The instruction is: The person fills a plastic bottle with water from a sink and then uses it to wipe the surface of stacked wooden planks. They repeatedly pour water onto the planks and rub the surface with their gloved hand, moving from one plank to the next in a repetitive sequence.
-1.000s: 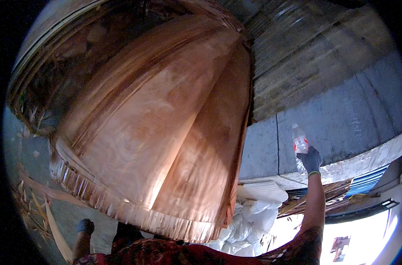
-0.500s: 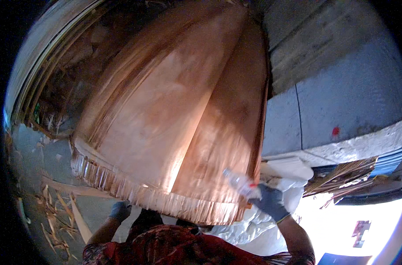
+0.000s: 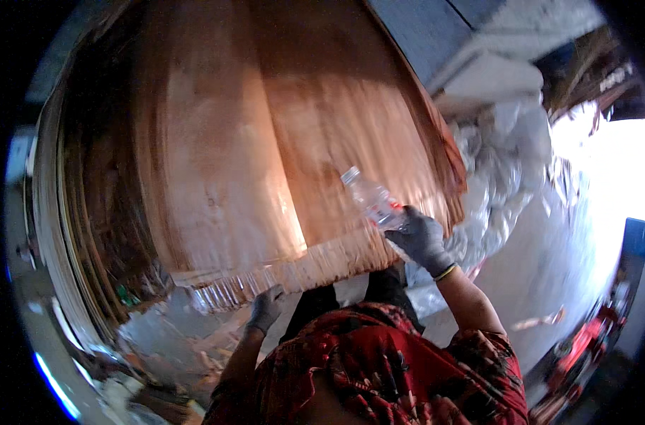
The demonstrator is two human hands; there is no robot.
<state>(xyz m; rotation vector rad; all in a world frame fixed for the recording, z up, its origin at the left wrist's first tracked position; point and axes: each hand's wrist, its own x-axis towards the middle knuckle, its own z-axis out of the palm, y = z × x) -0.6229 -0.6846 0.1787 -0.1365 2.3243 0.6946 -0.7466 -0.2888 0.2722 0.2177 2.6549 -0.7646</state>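
Note:
In my gloved right hand [image 3: 419,239] is a clear plastic bottle [image 3: 374,200] with a red mark on its side. Its capped end points up and to the left, over a tall stack of reddish-brown wood veneer sheets [image 3: 343,134]. My fingers wrap the bottle's lower end. Lower down, my gloved left hand [image 3: 266,310] hangs close to the stack's ragged near edge [image 3: 230,290]; blur hides how its fingers are set and whether they touch the sheets. A raised fold of veneer [image 3: 216,142] runs lengthwise on the left of the top.
Crumpled clear plastic sheeting [image 3: 503,163] lies right of the stack. A pale block [image 3: 492,81] stands behind it. Wood scraps [image 3: 216,340] litter the floor at lower left. A red machine or vehicle [image 3: 577,347] is at far right, near a bright opening [image 3: 613,156].
My view has swung, so the stack's near edge and both hands sit higher in the picture. The bottle stays in my right hand, now further over the stack.

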